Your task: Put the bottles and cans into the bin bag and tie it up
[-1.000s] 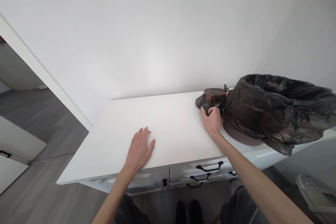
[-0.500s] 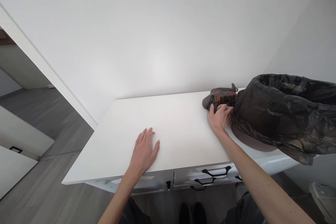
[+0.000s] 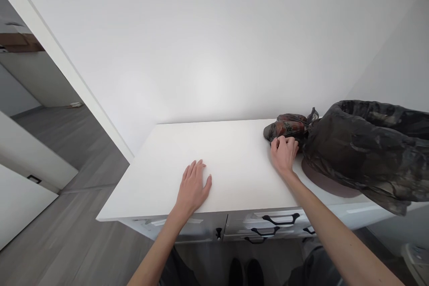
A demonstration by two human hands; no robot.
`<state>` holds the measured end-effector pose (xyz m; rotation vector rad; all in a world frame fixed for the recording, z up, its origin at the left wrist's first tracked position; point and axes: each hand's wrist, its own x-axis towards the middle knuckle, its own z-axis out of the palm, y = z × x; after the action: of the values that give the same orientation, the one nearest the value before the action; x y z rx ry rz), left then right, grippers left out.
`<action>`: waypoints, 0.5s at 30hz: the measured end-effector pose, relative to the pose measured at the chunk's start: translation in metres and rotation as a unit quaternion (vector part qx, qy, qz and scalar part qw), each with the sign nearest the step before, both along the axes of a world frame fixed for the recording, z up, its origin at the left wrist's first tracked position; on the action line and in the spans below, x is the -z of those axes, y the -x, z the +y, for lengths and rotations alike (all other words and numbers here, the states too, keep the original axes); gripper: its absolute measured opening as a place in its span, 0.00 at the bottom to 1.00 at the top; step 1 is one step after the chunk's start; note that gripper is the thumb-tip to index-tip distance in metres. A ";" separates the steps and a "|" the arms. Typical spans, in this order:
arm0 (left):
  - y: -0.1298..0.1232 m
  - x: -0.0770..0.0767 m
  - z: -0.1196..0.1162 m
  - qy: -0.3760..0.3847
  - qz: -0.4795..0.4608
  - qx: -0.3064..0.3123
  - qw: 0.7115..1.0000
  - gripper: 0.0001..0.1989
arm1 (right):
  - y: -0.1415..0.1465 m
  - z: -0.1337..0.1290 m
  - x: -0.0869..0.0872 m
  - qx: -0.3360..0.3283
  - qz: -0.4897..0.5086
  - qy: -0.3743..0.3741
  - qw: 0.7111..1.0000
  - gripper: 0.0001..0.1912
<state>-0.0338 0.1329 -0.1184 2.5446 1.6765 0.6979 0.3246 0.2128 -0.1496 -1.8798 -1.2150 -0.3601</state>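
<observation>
My left hand (image 3: 193, 188) lies flat on the white cabinet top (image 3: 231, 156), its fingers spread and nothing in it. At the front edge of a small tied black plastic bag (image 3: 290, 127), my right hand (image 3: 284, 151) has its fingers curled and pinched on the thin plastic. Something reddish with printed marks shows through that bag. Just right of it stands a bin lined with a large black bag (image 3: 362, 143); the bin's mauve base (image 3: 330, 183) shows beneath the liner.
A white wall (image 3: 208, 44) rises behind the cabinet. Black drawer handles (image 3: 280, 220) stick out at the front. A door frame (image 3: 67, 65) and grey floor are at the left.
The view has shifted slightly, so the scene sits further right. My right hand's fingers have closed more on the small bag's edge. My left hand rests as before.
</observation>
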 end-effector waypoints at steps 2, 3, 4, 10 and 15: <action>0.000 0.001 0.000 0.002 0.005 -0.001 1.000 0.19 | 0.004 -0.004 0.002 -0.033 -0.018 0.003 0.999 0.13; -0.001 0.001 0.000 0.003 0.007 -0.002 1.000 0.20 | 0.007 -0.008 0.002 -0.051 -0.027 0.005 0.998 0.13; -0.001 0.002 0.000 0.004 0.008 -0.002 1.000 0.20 | 0.012 -0.013 0.003 -0.068 -0.036 0.007 0.997 0.12; 0.000 0.005 -0.001 -0.012 0.008 -0.003 1.000 0.19 | 0.072 -0.072 -0.011 -0.263 -0.054 0.000 0.963 0.12; 0.001 0.009 -0.002 -0.020 0.022 0.008 1.000 0.20 | 0.092 -0.118 -0.033 -0.342 -0.018 -0.075 0.937 0.10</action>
<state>-0.0349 0.1313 -0.1273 2.6161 1.6698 0.6862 0.2322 0.0949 -0.1162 -1.2213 -1.7176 -0.0961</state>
